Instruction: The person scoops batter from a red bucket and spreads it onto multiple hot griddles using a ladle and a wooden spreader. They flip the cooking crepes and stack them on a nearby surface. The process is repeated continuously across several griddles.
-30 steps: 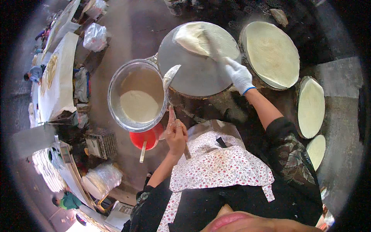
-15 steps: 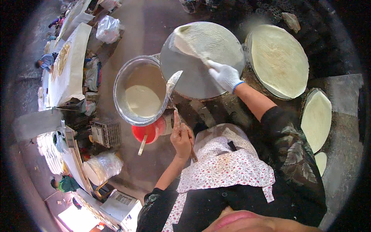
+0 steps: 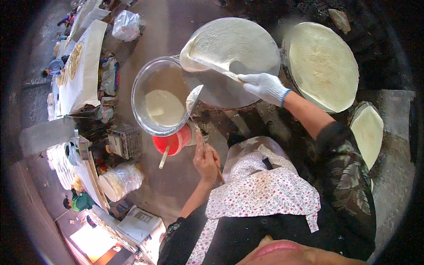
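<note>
My left hand (image 3: 206, 159) is closed round the long handle of a batter-coated ladle (image 3: 193, 98), whose bowl is raised beside the rim of a large metal pot (image 3: 134, 112). Pale batter (image 3: 164, 108) lies in that pot. In a white knitted glove, my right hand (image 3: 267, 87) grips a thin, flat spreader (image 3: 212, 66). Its blade rests along a sheet of wet batter (image 3: 234, 37) on a round griddle (image 3: 212, 90). The batter covers the far part of the griddle; grey surface shows nearer me, with a small bare notch by the blade.
Right of this griddle is another round griddle covered by a pale sheet (image 3: 324, 66), with a further sheet (image 3: 369, 134) beyond. Below the pot stands a red bucket (image 3: 179, 140) with a stick (image 3: 164, 157). Far left are long tables (image 3: 86, 84), people and plastic-wrapped bundles (image 3: 121, 181).
My right hand has swept the spreader along the griddle, and batter now covers more of its far and left side. The ladle has dipped slightly left; my left hand keeps its hold.
</note>
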The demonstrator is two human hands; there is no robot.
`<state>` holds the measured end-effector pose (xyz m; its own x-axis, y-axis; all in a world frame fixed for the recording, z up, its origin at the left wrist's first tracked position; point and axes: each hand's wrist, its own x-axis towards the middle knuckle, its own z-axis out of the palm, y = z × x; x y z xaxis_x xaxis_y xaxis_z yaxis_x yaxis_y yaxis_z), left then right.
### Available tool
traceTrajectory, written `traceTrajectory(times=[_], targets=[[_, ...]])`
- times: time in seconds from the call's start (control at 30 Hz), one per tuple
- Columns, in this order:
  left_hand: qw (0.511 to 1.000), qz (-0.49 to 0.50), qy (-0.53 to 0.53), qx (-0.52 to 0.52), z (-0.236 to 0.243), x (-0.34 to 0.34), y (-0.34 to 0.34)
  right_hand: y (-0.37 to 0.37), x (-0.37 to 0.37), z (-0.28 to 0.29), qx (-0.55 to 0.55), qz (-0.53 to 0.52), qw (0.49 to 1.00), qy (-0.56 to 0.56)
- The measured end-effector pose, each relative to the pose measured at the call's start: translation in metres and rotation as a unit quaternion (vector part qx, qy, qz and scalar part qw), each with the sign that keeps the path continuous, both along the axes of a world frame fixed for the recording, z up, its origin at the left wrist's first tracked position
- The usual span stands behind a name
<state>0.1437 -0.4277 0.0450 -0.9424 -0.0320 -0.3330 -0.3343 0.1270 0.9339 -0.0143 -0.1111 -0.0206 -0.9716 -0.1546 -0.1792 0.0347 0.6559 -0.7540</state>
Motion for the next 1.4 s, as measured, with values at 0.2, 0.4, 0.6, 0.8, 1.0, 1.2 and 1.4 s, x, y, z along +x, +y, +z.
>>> traceTrajectory(times=[0.2, 0.4, 0.6, 0.8, 1.0, 1.2, 1.4], targets=[[0.999, 0.034, -0.021, 0.006, 0.001, 0.003, -0.004, 0.014, -0.01, -0.001, 0.052, -0.119, 0.99, 0.062], [0.998, 0.053, -0.017, 0.021, 0.004, 0.001, -0.012, 0.008, -0.008, -0.003, -0.098, -0.027, 0.989, -0.11], [0.994, 0.095, -0.056, 0.008, 0.001, -0.001, -0.017, 0.009, -0.035, -0.008, 0.047, -0.052, 0.996, -0.056], [0.99, 0.047, -0.027, -0.128, 0.005, -0.033, -0.027, 0.018, -0.052, 0.0, -0.088, -0.02, 0.982, -0.167], [0.989, 0.031, 0.065, -0.126, -0.054, -0.145, -0.027, 0.018, -0.063, -0.012, 0.107, 0.089, 0.99, 0.012], [0.998, 0.026, 0.035, -0.055, -0.083, -0.159, -0.017, 0.063, -0.023, -0.015, -0.014, 0.068, 0.996, -0.048], [0.995, -0.008, 0.016, -0.099, -0.089, -0.126, 0.003, 0.058, -0.033, -0.049, 0.073, -0.02, 0.997, 0.008]])
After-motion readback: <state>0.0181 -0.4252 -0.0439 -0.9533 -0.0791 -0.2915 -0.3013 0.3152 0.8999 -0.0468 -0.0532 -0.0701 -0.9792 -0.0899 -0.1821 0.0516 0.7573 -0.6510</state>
